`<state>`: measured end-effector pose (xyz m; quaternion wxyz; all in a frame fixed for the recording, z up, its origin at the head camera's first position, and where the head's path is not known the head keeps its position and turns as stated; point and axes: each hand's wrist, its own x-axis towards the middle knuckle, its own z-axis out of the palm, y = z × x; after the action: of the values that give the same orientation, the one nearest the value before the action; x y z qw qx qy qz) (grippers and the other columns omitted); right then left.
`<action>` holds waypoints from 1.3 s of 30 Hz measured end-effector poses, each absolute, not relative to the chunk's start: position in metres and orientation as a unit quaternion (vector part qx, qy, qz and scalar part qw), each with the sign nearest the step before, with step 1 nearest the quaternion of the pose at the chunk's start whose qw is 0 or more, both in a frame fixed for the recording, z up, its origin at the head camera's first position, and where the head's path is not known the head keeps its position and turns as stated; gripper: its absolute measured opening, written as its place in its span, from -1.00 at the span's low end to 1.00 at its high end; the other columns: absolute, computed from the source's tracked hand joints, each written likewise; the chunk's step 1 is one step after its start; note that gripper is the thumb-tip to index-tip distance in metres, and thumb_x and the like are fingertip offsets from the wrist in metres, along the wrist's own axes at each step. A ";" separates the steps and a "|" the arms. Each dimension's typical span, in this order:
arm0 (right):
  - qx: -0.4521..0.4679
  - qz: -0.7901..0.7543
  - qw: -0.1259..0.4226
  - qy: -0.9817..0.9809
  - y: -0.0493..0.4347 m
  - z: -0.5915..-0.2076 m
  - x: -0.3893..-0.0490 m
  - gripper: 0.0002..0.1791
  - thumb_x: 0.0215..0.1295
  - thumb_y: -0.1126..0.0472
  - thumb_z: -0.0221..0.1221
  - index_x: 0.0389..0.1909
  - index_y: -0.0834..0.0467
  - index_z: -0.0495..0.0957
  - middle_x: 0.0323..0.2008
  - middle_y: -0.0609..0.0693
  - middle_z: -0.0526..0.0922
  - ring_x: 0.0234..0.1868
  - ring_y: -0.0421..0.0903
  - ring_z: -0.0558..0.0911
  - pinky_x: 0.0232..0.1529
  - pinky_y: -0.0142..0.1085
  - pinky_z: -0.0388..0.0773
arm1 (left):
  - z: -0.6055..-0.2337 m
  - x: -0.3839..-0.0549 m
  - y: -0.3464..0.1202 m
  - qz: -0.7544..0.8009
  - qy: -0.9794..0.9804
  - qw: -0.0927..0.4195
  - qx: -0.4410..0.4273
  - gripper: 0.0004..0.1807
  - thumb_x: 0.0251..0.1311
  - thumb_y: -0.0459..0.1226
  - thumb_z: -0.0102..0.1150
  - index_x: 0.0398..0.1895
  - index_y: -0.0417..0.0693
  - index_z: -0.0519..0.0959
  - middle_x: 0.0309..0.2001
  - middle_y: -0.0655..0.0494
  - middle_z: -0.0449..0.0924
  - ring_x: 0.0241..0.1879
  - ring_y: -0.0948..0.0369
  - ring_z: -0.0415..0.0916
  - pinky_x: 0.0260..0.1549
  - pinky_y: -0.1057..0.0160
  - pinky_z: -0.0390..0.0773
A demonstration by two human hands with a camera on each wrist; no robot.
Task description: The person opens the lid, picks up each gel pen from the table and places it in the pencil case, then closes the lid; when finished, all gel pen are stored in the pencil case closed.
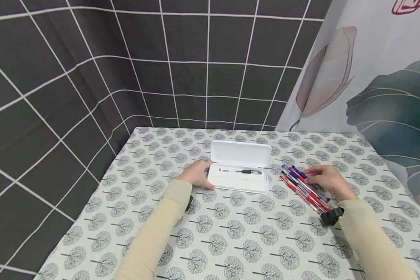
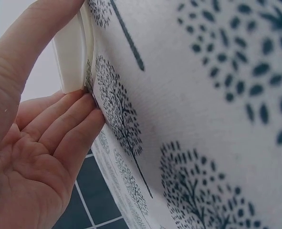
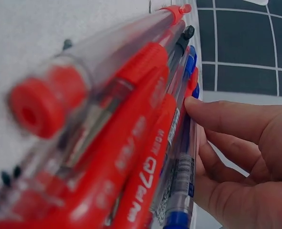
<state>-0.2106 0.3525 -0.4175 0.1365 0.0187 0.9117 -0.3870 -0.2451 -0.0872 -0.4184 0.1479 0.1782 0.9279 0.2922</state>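
Observation:
An open white pencil case (image 1: 238,184) lies on the table with its lid (image 1: 240,153) raised at the back. Inside it sits one clear pen with a black grip (image 1: 250,171). My left hand (image 1: 197,174) holds the case's left end, thumb at the near corner and fingers along the far side. To the right of the case lies a slanted bundle of red, blue and black gel pens (image 1: 301,188). At the bundle's right edge, my right hand (image 1: 327,179) pinches a pen with blue parts (image 3: 183,176), the thumb on its side and the other fingers partly hidden behind it.
A white cloth printed with grey trees (image 1: 217,243) covers the table. Behind it hangs a dark curtain with a white grid (image 1: 189,77). A pale curtain with large leaves (image 1: 381,97) hangs at the right. Black wrist cameras (image 1: 331,216) sit near the sleeves.

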 end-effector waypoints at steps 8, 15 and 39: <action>0.038 -0.393 0.128 0.910 0.351 -0.419 -0.208 -0.47 0.28 0.17 0.25 0.21 0.35 0.45 0.10 0.29 0.59 -0.23 -0.34 0.58 -0.20 -0.43 0.59 | -0.420 -0.246 -0.087 0.293 0.928 0.144 0.180 0.02 -0.43 -0.15 0.68 0.30 -0.07 0.44 0.20 0.04 0.57 0.12 0.12 0.52 0.32 0.10 0.39; 0.028 -0.365 0.113 0.924 0.344 -0.413 -0.204 -0.51 0.36 0.09 0.16 0.22 0.25 0.48 0.17 0.30 0.54 -0.05 -0.07 0.58 -0.11 -0.19 0.56 | -0.419 -0.245 -0.086 0.293 0.928 0.148 0.176 0.00 -0.41 -0.16 0.67 0.29 -0.05 0.45 0.14 0.06 0.60 0.00 0.16 0.55 0.27 0.11 0.43; -0.019 -0.400 0.096 0.911 0.301 -0.394 -0.206 -0.56 0.24 0.22 0.24 0.13 0.28 0.55 -0.02 0.26 0.64 -0.28 -0.06 0.61 -0.37 -0.29 0.62 | -0.422 -0.248 -0.088 0.291 0.929 0.141 0.179 0.01 -0.42 -0.14 0.67 0.29 -0.07 0.44 0.14 0.06 0.59 -0.01 0.17 0.55 0.25 0.11 0.45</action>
<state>-0.2058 0.3006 -0.3942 0.0964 -0.0186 0.9113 -0.3998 -0.2479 -0.0877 -0.4224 0.1409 0.1792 0.9290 0.2914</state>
